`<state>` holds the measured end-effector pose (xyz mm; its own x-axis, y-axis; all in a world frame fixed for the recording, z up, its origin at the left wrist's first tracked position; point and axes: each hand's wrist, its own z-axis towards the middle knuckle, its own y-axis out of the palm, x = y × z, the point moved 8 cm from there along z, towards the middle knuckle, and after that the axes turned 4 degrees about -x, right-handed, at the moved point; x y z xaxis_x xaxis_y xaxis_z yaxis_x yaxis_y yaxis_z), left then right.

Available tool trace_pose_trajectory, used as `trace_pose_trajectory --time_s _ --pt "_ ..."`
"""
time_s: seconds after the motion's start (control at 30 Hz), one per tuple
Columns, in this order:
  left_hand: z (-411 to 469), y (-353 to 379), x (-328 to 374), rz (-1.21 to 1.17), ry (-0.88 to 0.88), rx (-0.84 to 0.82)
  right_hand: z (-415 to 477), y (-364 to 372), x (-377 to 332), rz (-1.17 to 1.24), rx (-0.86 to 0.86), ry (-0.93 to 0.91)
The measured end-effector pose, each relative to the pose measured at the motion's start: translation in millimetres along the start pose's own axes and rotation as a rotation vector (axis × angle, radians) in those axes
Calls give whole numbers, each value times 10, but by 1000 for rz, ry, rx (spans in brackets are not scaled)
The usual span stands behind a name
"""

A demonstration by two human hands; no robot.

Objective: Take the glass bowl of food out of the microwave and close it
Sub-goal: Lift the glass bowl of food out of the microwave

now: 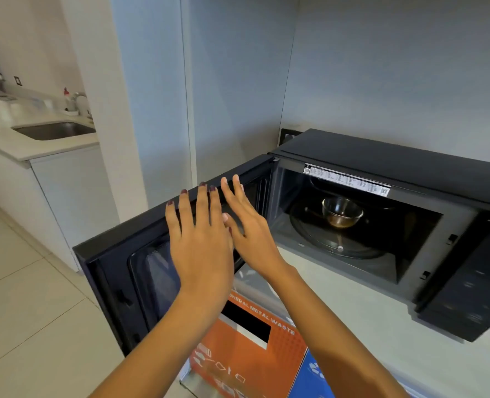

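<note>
Reaching: both my hands are up in front of the open microwave, neither carrying anything.
Sink: far off to the left, set into its own bench, well apart from the work.
Door: swung fully open to the left, inner face towards me; its window sits behind my hands.
Left hand: flat, fingers spread wide and pointing up, in front of the door near its top edge; I cannot tell whether the palm touches it.
Right hand: just beside the left and overlapping it at the thumb, fingers straight and loose, holding nothing, angled up and left.
Waste box: orange, lettered for metal waste, below my forearms and under the bench edge.
Microwave: black, standing on the bench against the wall, cavity open and dim.
Glass bowl: on the turntable inside, towards the back, something brown at the bottom, well apart from both hands.
Step, as I judge it: door is out of the way, so the reach inside comes next.
How to do it well: go in low with both hands, take the bowl by opposite sides of its rim, test for heat first, lift level clear of the turntable, draw it straight out, and only then push the door shut.
</note>
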<state>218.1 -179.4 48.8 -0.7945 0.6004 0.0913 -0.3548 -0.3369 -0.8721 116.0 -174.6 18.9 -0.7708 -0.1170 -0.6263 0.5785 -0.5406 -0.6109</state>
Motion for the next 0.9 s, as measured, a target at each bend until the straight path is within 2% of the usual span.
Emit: trace_pose_trajectory --time_s 0.13,0.23,0.5,0.7,0.9 --pt "-22 58 17 0 7 118 -26 3 12 15 23 -31" --pt "-5 134 42 -66 32 148 -83 -39 69 22 58 -17" --pt "1 446 313 -284 117 163 -516 -585 548 57 470 140" --pt "18 990 784 -498 211 -28 -917 -1040 1041 -18 654 260" --pt "26 1633 1255 -800 247 -233 -1260 -1307 1609 -83 674 438"
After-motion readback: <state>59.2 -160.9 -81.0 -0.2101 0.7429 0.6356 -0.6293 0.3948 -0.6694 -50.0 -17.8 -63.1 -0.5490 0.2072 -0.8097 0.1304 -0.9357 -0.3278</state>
